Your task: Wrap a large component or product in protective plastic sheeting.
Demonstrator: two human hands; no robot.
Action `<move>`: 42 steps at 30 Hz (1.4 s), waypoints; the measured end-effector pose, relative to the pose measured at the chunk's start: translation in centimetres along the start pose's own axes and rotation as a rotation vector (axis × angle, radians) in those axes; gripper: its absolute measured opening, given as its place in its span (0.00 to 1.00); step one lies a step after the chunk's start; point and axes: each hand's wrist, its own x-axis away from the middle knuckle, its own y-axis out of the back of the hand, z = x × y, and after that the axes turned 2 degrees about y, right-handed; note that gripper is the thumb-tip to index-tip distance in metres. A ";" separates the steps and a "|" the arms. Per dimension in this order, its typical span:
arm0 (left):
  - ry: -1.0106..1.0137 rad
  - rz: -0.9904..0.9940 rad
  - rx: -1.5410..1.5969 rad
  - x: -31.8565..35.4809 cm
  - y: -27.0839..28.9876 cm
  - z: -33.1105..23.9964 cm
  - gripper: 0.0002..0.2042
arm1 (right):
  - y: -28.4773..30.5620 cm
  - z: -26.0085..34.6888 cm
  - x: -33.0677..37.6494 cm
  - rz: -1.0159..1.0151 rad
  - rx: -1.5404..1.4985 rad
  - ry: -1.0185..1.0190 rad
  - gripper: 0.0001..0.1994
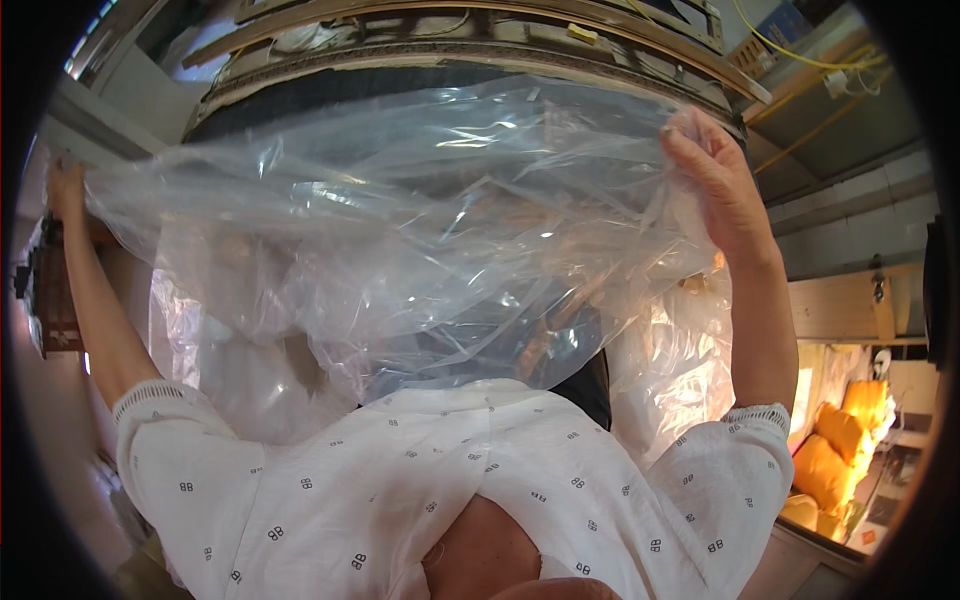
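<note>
At chest height I hold the clear plastic sheet (420, 230) spread wide, left hand (68, 190) and right hand (715, 175) each clenched on an upper corner, its lower part hanging crumpled, not yet smoothed.

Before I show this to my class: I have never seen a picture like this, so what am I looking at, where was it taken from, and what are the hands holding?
There is no machine here. A person wears a wide fisheye camera on the head, looking down, so straight edges bend near the rim. The white patterned shirt at the bottom is the person's own. Both arms are stretched out. The left hand and the right hand each grip an edge of a large clear plastic sheet, spread wide between them. Behind the sheet stands a big round dark object with a pale rim; what it is cannot be told. At lower right lie orange cushions.
</note>
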 end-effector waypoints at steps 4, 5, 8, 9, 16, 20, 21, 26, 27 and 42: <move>-0.380 0.636 0.997 11.4 6.1 -25.7 0.20 | -3.1 -0.6 0.6 -0.003 -0.192 0.061 0.07; -0.366 0.883 1.224 17.0 9.9 -32.2 0.21 | -1.5 -0.3 0.9 -0.019 -0.173 0.084 0.06; -0.768 0.486 1.408 27.7 16.0 -42.2 0.16 | -1.1 -0.4 1.5 0.033 -0.129 0.207 0.06; -0.806 0.448 1.396 29.5 17.7 -43.9 0.13 | -0.7 -0.4 1.7 0.064 -0.096 0.270 0.07; -0.220 0.862 1.799 30.5 13.8 -43.1 0.02 | 10.4 -5.8 3.2 0.184 0.736 0.021 0.12; -0.202 0.568 1.173 25.3 7.6 -32.6 0.10 | 13.4 -10.1 6.4 0.164 1.052 0.003 0.12; -0.093 0.550 1.138 23.2 3.2 -27.0 0.13 | 13.2 -10.2 7.1 0.170 0.965 -0.026 0.12; 0.358 0.227 0.814 11.4 -1.8 9.3 0.13 | 7.2 -15.3 12.2 0.538 0.578 0.049 0.12; 0.222 0.232 0.646 10.5 -2.1 9.3 0.13 | 5.9 -15.9 14.1 0.531 0.525 0.106 0.12; -0.399 0.520 0.578 11.9 -24.1 -10.5 0.13 | 29.2 -24.7 51.7 0.769 1.398 -1.596 0.27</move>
